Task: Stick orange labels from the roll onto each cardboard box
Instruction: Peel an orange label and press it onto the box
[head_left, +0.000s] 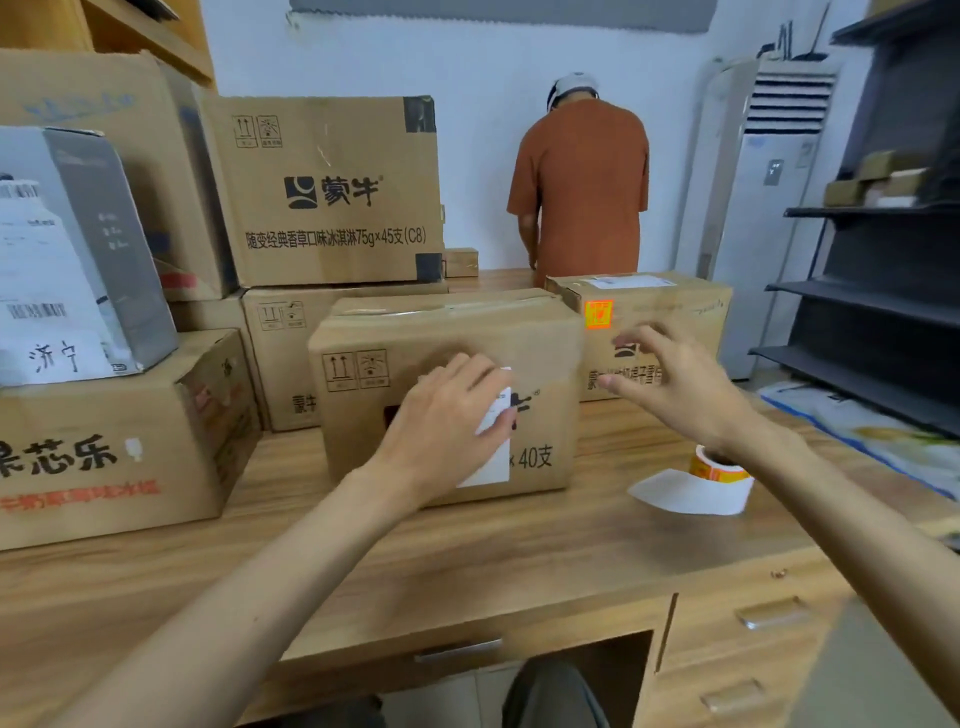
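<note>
Left hand holds a white strip against the box (likely placing 1 label). Right hand hovers, fingers spread.

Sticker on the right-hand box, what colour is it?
The sticker is bright orange, clearest in the head view.

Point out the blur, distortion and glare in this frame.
Head view: motion blur smears the right hand and the left hand gripping a paper strip; wide-angle bending tilts the shelves; the orange label glows overexposed; lighting soft, shadows faint.
</note>
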